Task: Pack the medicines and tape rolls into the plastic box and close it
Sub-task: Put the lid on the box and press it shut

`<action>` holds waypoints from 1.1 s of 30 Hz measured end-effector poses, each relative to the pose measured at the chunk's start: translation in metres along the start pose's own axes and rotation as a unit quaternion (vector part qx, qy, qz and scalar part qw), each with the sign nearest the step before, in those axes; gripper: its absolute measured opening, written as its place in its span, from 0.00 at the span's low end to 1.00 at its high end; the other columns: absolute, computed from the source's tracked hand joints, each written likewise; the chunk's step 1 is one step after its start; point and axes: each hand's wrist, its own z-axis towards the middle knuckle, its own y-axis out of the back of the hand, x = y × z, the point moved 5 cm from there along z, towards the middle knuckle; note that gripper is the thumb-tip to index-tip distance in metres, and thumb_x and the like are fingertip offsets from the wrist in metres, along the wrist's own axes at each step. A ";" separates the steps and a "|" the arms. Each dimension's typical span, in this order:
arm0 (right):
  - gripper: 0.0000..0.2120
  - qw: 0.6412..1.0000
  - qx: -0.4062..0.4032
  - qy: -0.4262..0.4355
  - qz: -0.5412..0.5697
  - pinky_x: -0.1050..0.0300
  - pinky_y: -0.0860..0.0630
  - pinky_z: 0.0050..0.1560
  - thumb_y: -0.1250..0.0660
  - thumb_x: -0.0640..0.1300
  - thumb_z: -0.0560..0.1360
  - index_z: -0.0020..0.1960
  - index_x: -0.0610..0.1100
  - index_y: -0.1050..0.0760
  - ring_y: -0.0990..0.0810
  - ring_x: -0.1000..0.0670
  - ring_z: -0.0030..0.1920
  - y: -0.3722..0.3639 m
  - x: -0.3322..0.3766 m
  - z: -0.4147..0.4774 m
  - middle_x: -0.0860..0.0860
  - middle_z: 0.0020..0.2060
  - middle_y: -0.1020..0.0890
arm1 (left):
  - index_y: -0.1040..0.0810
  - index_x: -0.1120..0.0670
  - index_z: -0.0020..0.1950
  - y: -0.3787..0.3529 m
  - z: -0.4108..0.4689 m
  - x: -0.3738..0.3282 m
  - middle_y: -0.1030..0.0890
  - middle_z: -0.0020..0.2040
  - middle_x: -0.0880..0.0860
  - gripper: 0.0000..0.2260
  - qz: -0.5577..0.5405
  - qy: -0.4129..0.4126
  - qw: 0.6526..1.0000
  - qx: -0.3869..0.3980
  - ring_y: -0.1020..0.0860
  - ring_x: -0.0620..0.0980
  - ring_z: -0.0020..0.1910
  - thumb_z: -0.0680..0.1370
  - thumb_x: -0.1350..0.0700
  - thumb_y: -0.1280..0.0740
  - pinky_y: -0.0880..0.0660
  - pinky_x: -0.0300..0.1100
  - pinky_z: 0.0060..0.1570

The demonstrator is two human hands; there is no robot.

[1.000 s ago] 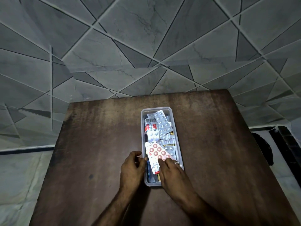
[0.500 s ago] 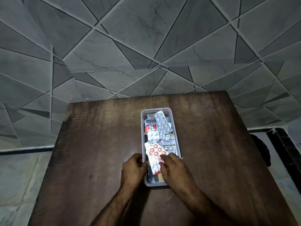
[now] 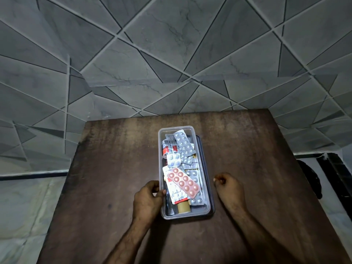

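Note:
A clear plastic box point(image 3: 205, 174) stands open in the middle of the brown table point(image 3: 114, 168). It is filled with blister packs: a pink-pill strip point(image 3: 182, 182) lies on top near me, and a silver strip point(image 3: 183, 141) leans at the far end. A brown tape roll point(image 3: 183, 206) shows at the box's near end. My left hand point(image 3: 147, 199) grips the box's left wall near the front corner, thumb at the rim. My right hand point(image 3: 228, 185) rests on the table to the right of the box, fingers curled, holding nothing.
A dark flat edge point(image 3: 212, 210) shows under the box along its right side and front; I cannot tell what it is. Grey tiled wall rises behind the table. The table's edges drop off to the left and right, with a dark object point(image 3: 310, 180) beyond the right edge.
My right hand has let go of the pink strip and moved out of the box to the right, onto the table. The strip now lies in the box. My left hand stays at the left wall.

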 end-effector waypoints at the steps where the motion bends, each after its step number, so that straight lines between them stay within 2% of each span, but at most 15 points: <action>1: 0.04 1.000 0.015 -0.007 -0.010 0.64 0.32 0.42 0.33 0.42 0.74 0.47 0.45 0.20 0.20 0.51 0.41 -0.007 -0.002 -0.003 0.49 0.43 0.16 | 0.19 0.50 0.53 0.002 0.001 0.003 0.20 0.40 0.41 0.09 -0.003 0.001 1.000 -0.002 0.20 0.45 0.42 0.73 0.56 0.27 0.29 0.36 0.41; 4: 0.05 0.998 0.046 -0.022 -0.027 0.62 0.28 0.40 0.31 0.45 0.74 0.46 0.44 0.21 0.21 0.49 0.40 -0.027 -0.006 -0.011 0.47 0.43 0.15 | 0.18 0.49 0.53 0.009 0.005 0.012 0.18 0.41 0.41 0.10 -0.012 0.003 1.000 -0.006 0.18 0.47 0.43 0.72 0.57 0.27 0.24 0.40 0.44; 8: 0.11 0.998 0.037 -0.034 -0.046 0.54 0.21 0.47 0.29 0.49 0.72 0.50 0.42 0.23 0.19 0.45 0.45 -0.040 -0.007 -0.014 0.45 0.46 0.16 | 0.19 0.49 0.53 0.016 0.005 0.016 0.19 0.42 0.41 0.11 -0.012 -0.004 1.000 -0.015 0.18 0.46 0.43 0.73 0.58 0.27 0.24 0.39 0.44; 12: 0.14 0.996 0.031 -0.061 -0.056 0.55 0.21 0.46 0.29 0.46 0.73 0.55 0.41 0.26 0.19 0.45 0.43 -0.040 -0.006 -0.013 0.44 0.47 0.17 | 0.18 0.50 0.54 0.021 0.002 0.017 0.19 0.41 0.41 0.11 -0.013 -0.008 1.000 -0.024 0.18 0.46 0.42 0.73 0.58 0.27 0.25 0.38 0.45; 16: 0.16 0.991 0.059 -0.117 -0.009 0.61 0.28 0.44 0.27 0.45 0.72 0.56 0.41 0.24 0.21 0.46 0.44 -0.040 -0.014 -0.009 0.44 0.49 0.18 | 0.19 0.50 0.55 0.023 -0.001 0.022 0.20 0.42 0.41 0.11 -0.013 0.001 1.000 -0.021 0.19 0.44 0.41 0.73 0.57 0.28 0.24 0.39 0.45; 19: 0.15 0.987 0.063 -0.140 0.054 0.59 0.25 0.48 0.25 0.45 0.69 0.53 0.42 0.21 0.19 0.46 0.45 -0.037 -0.021 -0.004 0.46 0.45 0.17 | 0.19 0.49 0.55 0.026 -0.001 0.024 0.19 0.42 0.41 0.10 -0.015 0.004 1.000 -0.018 0.19 0.43 0.42 0.74 0.57 0.28 0.24 0.40 0.44; 22: 0.07 0.974 0.083 -0.158 0.136 0.46 0.19 0.49 0.24 0.42 0.67 0.43 0.43 0.18 0.18 0.45 0.40 -0.032 -0.027 0.001 0.46 0.38 0.15 | 0.19 0.48 0.53 0.030 0.003 0.029 0.16 0.45 0.43 0.10 -0.030 0.018 0.999 -0.015 0.18 0.45 0.44 0.72 0.52 0.28 0.20 0.48 0.49; 24: 0.05 0.966 0.089 -0.164 0.181 0.41 0.18 0.47 0.24 0.41 0.66 0.39 0.42 0.19 0.18 0.43 0.37 -0.027 -0.030 0.004 0.43 0.36 0.15 | 0.19 0.48 0.53 0.031 0.008 0.033 0.15 0.46 0.44 0.13 -0.039 0.027 0.999 -0.018 0.17 0.46 0.46 0.69 0.48 0.29 0.19 0.52 0.50; 26: 0.05 0.961 0.088 -0.158 0.210 0.46 0.19 0.40 0.25 0.40 0.67 0.41 0.41 0.19 0.19 0.43 0.36 -0.017 -0.027 0.005 0.43 0.36 0.15 | 0.19 0.48 0.50 0.034 0.011 0.029 0.16 0.45 0.45 0.09 -0.035 0.024 0.999 -0.031 0.17 0.49 0.45 0.71 0.52 0.27 0.20 0.49 0.50; 29: 0.05 0.949 0.093 -0.153 0.260 0.58 0.27 0.32 0.27 0.39 0.70 0.45 0.39 0.20 0.24 0.49 0.31 0.002 -0.015 0.005 0.44 0.35 0.18 | 0.19 0.48 0.52 0.037 0.016 0.026 0.16 0.46 0.47 0.09 -0.024 0.018 0.999 -0.038 0.18 0.49 0.46 0.73 0.55 0.27 0.22 0.46 0.49; 31: 0.05 0.945 0.085 -0.146 0.279 0.61 0.28 0.29 0.28 0.38 0.71 0.46 0.38 0.20 0.26 0.51 0.29 0.016 -0.009 0.007 0.46 0.32 0.19 | 0.19 0.50 0.55 0.036 0.018 0.026 0.15 0.47 0.47 0.11 -0.025 0.018 0.999 -0.031 0.18 0.49 0.46 0.73 0.55 0.27 0.21 0.48 0.50; 33: 0.06 0.941 0.073 -0.140 0.299 0.63 0.29 0.25 0.28 0.37 0.71 0.46 0.37 0.20 0.27 0.52 0.27 0.029 -0.004 0.010 0.46 0.32 0.20 | 0.19 0.49 0.53 0.033 0.020 0.024 0.16 0.45 0.45 0.09 -0.027 0.016 0.999 -0.030 0.18 0.48 0.45 0.73 0.55 0.27 0.21 0.48 0.50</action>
